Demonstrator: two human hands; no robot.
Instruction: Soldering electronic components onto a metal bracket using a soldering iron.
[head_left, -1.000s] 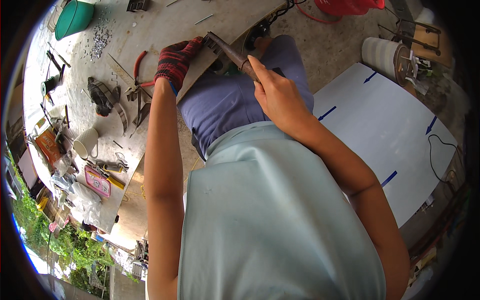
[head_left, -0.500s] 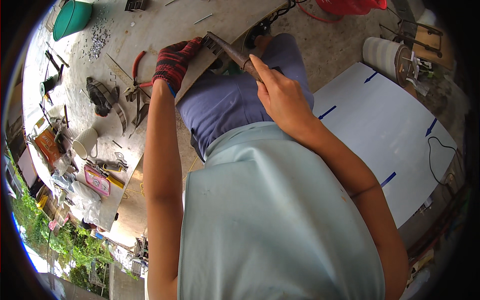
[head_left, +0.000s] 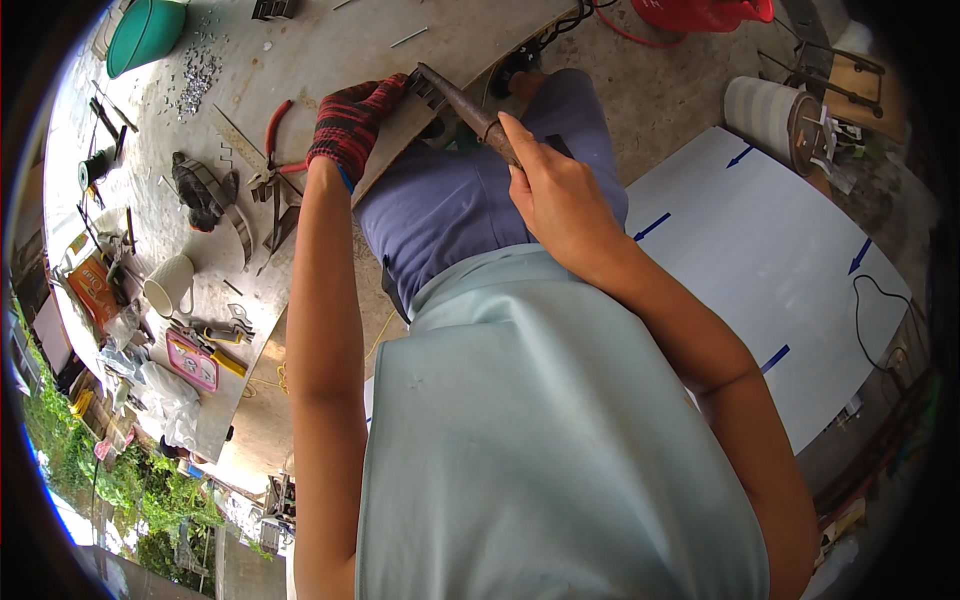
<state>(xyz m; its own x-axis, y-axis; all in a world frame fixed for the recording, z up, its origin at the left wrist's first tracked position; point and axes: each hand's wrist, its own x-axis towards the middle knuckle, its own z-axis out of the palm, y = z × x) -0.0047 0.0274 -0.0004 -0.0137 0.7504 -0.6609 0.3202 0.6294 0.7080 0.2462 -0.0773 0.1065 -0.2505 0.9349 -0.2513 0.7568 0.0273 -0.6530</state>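
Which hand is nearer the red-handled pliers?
Left. The gloved left hand is just right of the red-handled pliers; the bare right hand is much farther right, past the table edge, gripping a brown tapered tool.

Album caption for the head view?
Bare right hand gripping a brown tapered tool beside a dark slotted piece, left hand in a red-and-black knit glove by the grey table edge.

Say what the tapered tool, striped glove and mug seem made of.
Tapered tool: perhaps rusted steel, from its mottled, matte brown surface; wood is possible.
Striped glove: apparently knitted yarn, by its matte folds.
Mug: pale, textured, probably ceramic, possibly plastic.
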